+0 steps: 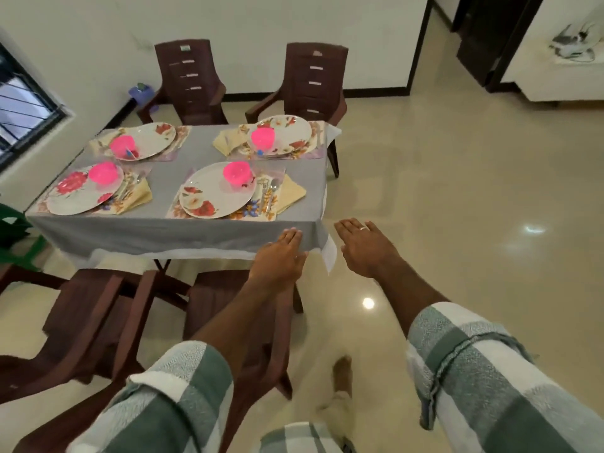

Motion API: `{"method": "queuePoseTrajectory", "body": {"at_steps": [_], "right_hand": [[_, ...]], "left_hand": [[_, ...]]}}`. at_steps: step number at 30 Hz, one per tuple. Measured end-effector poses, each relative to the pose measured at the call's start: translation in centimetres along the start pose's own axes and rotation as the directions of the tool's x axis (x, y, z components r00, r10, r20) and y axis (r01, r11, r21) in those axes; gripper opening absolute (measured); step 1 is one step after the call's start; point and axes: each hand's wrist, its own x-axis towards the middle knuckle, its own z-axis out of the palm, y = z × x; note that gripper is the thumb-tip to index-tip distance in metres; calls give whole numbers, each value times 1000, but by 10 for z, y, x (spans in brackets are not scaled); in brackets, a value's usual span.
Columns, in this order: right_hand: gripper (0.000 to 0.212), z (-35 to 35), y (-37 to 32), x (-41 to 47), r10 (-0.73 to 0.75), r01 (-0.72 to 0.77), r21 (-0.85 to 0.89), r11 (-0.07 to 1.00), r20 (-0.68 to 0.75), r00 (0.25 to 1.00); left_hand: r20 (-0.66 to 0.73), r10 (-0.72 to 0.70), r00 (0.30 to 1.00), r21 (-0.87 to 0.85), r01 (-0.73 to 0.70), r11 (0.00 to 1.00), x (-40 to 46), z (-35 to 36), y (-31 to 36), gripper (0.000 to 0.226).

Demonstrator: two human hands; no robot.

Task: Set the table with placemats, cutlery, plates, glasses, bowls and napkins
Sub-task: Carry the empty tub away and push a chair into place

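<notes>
Our fingers are straight and together on both hands, gripping nothing: the left hand [277,256] reaches palm-down at the centre of the frame, its fingertips [292,231] at the near edge of the grey tablecloth [170,233], though we cannot tell whether they touch it; the right hand [362,246] is extended over the floor [457,207] just right of the table corner, with a ring [363,228] on one finger. The table occupies the upper left of the frame, its long axis running from lower left toward upper right. It carries four place settings. Each consists of a floral placemat, a white floral plate and a pink bowl resting on the plate's far portion. The nearest setting, left of centre, shows the plate [217,195], the bowl [237,173], and a fork and spoon [269,191] laid to the right of the plate, handles pointing toward the lower edge of the frame. A folded yellow napkin [292,192] lies just beside the cutlery, partly under it. Dark brown chairs [189,80] stand at the far side and in the lower left. Checked green-and-white sleeves [474,380] cover both forearms.
</notes>
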Motion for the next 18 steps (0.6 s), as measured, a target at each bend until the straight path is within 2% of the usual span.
{"method": "queuePoseTrajectory", "body": {"at_steps": [4, 13, 18], "right_hand": [[62, -2, 60, 74, -43, 43, 21, 999, 0, 999], [62, -54, 217, 253, -55, 57, 53, 997, -42, 998], [62, -65, 294, 358, -129, 130, 18, 991, -41, 991]], "left_hand": [[-9, -73, 997, -28, 73, 997, 92, -2, 11, 56], [-61, -93, 994, -43, 90, 995, 327, -33, 37, 58], [-87, -133, 987, -43, 129, 991, 443, -49, 44, 57]]}}
